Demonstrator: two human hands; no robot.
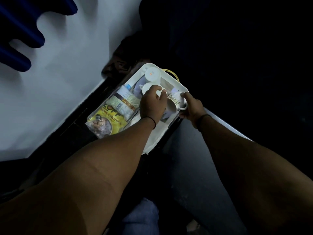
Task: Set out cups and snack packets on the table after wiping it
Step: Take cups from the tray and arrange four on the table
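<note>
Hands work in the tray: left hand curled over a small cup, right hand gripping a lying mug (apparently to lift both out), packets waiting at the tray's left end.

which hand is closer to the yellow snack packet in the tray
Left. The left hand is in the tray, gripping a white cup just right of the yellow snack packet. The right hand holds a mug at the tray's far edge.
</note>
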